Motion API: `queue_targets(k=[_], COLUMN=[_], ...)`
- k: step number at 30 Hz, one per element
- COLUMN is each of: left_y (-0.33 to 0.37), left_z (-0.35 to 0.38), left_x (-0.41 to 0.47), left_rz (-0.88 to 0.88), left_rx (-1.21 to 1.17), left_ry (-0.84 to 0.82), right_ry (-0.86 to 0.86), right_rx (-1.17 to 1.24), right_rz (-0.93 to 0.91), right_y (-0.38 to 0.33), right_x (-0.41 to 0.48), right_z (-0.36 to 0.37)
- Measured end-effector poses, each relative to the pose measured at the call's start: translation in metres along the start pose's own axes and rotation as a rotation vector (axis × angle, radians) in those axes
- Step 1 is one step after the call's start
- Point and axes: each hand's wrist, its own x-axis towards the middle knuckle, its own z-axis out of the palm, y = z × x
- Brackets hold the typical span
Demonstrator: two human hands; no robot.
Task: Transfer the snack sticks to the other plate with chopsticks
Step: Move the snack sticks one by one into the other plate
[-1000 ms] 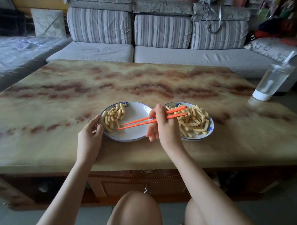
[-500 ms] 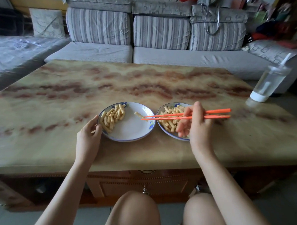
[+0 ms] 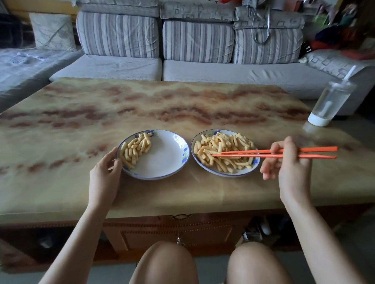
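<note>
There, at the right of the frame, my right hand (image 3: 289,166) was raised off the table (image 3: 138,105), wrist bent back, thumb and forefinger pinching the chopsticks (image 3: 246,155) near their thick ends, the other fingers curled loosely beneath. The chopsticks lay almost level, pointing toward the frame's centre, tips a little apart over the sticks (image 3: 220,145) heaped on the right plate (image 3: 232,174). Whether the tips touched a stick I could not tell. My left hand (image 3: 104,176), left of centre, cupped the left plate (image 3: 161,162) at its outer rim, fingers curved against the edge, thumb on the near side; its fingertips were partly hidden behind the rim. A smaller pile (image 3: 136,150) lay at that plate's left side. My forearms were cut off by the bottom edge.
</note>
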Motion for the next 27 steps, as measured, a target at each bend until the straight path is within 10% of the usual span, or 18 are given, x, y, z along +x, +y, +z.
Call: queue_targets(k=[27], left_y=[-0.003], left_z=[0.001], left_x=[0.002], left_rz=[0.002], left_rx=[-0.019], left_ry=[0.011], right_ry=[-0.453], right_rx=[0.133], right_rz=[0.092], right_y=[0.005], right_x=[-0.064], right_z=[0.145])
